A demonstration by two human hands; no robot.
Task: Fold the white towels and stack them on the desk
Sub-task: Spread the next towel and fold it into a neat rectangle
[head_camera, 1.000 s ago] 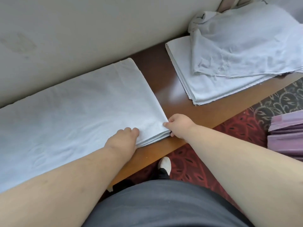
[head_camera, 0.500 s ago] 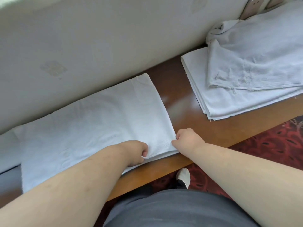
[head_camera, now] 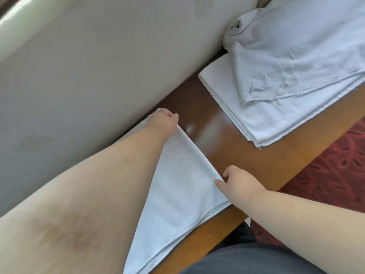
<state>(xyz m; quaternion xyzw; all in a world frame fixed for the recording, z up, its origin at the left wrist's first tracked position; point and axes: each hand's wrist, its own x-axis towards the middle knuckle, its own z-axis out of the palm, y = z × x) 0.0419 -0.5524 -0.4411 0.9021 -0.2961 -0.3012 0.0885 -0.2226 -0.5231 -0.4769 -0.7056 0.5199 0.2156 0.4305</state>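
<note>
Right hand (head_camera: 236, 181) pinching the near right corner of the folded white towel (head_camera: 178, 196). Left hand (head_camera: 163, 120) curled at the far corner by the wall (head_camera: 98, 66), seemingly gripping the edge. Towel flat on the brown surface (head_camera: 227, 145). Farther right, a stack of folded towels (head_camera: 256, 119) under a crumpled towel (head_camera: 296, 56).

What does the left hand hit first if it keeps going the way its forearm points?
Probably the bare brown desk top first, then the stack of folded white towels farther along. The left hand grips the far corner of the folded towel close to the wall; depth is unclear.
</note>
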